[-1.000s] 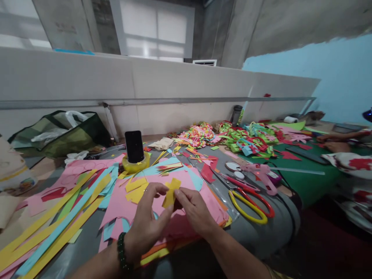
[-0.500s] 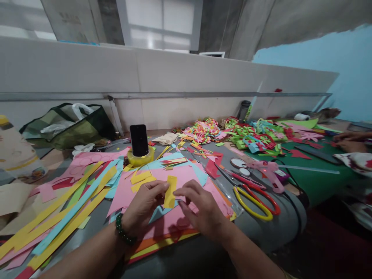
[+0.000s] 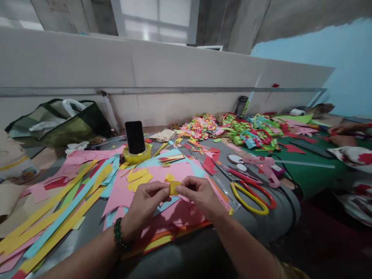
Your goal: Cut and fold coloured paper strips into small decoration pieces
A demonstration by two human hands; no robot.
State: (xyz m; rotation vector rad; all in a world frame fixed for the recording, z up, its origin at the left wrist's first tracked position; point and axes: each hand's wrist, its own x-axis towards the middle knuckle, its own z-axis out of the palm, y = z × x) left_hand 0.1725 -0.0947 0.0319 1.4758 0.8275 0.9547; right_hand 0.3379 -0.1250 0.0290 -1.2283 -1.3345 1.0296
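Between both hands is a small yellow felt piece (image 3: pixel 174 188), folded or curled so that only a short part shows. My left hand (image 3: pixel 149 199), with a green bead bracelet (image 3: pixel 119 234) on its wrist, pinches the left side of it. My right hand (image 3: pixel 200 193) pinches its right side, thumb against the near face. Under them lie pink felt sheets (image 3: pixel 162 170) with light blue ones beneath. Several yellow felt rectangles (image 3: pixel 138 176) rest on the pink sheet, just beyond my left hand.
Scissors (image 3: pixel 252 193) and a pink glue gun (image 3: pixel 264 166) lie to the right. A phone (image 3: pixel 135 137) leans in a yellow tape roll (image 3: pixel 138 155). Long felt strips (image 3: pixel 69 205) spread at left; colourful felt pieces (image 3: pixel 200 126) pile up behind. A co-worker's hand (image 3: pixel 344 133) is at far right.
The yellow felt piece, held flat and upright before, is now folded shorter. My right hand has closed on its right side. The view has shifted slightly.
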